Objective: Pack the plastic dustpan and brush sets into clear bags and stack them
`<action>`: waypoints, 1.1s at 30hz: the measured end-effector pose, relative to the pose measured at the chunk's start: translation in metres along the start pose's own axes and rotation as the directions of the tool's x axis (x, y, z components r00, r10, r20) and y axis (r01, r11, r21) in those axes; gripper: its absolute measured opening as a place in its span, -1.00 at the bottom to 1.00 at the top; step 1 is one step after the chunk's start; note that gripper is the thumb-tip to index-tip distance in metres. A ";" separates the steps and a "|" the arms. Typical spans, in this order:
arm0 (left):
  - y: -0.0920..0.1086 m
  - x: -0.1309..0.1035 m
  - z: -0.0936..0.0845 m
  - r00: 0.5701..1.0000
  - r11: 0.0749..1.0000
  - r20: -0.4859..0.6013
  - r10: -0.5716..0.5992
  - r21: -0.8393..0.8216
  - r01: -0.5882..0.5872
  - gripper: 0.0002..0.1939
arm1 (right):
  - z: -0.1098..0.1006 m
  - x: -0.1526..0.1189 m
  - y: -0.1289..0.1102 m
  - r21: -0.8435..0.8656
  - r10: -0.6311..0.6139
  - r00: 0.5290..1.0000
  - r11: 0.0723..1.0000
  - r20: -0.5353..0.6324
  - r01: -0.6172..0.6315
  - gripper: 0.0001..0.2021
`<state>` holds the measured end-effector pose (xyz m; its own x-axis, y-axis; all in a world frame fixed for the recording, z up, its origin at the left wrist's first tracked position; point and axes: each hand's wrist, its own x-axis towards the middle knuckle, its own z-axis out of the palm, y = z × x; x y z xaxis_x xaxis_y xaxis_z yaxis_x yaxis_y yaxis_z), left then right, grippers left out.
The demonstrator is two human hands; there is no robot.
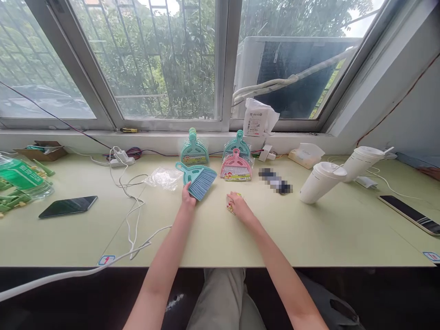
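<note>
My left hand (187,198) is closed on the near edge of a teal mini dustpan and brush set (193,174), tilted with its blue-grey bristles facing up. My right hand (239,205) lies low over the table, its fingers on a small printed card (229,207) that they partly cover. Left of the set in my hand is a crumpled clear plastic bag (163,178). Behind it stands a stack of wrapped teal dustpan sets (194,147). Farther right, a wrapped pink dustpan set (236,167) leans before another teal set (238,143).
White cables (132,220) and a power strip (122,158) lie on the left, near a black phone (68,206) and a green-labelled bottle (24,176). To the right are two white lidded cups (319,183), a tissue pack (305,155) and another phone (412,213). Windows rise behind the table.
</note>
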<state>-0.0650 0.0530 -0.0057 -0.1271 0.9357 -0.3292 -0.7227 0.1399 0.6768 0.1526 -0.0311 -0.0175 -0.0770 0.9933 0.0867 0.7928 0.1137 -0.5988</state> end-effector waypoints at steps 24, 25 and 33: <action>-0.073 -0.065 0.034 0.813 0.966 0.552 -0.187 0.252 0.052 -0.51 | 0.021 -0.001 -0.028 -0.109 -0.058 0.957 0.994 -0.283 0.028 -0.42; -0.071 -0.065 0.034 0.808 0.966 0.556 -0.196 0.252 0.060 -0.51 | 0.018 -0.001 -0.028 -0.096 -0.060 0.954 0.995 -0.293 0.034 -0.43; -0.061 -0.061 0.035 0.835 0.968 0.517 -0.186 0.241 0.067 -0.39 | -0.011 -0.003 -0.023 0.075 0.119 0.778 0.993 -0.616 -0.093 -0.37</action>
<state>0.0105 -0.0015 -0.0044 0.3800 0.9230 -0.0605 -0.5441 0.2760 0.7923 0.1417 -0.0368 0.0048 0.4075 0.7727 0.4867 0.7492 0.0219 -0.6620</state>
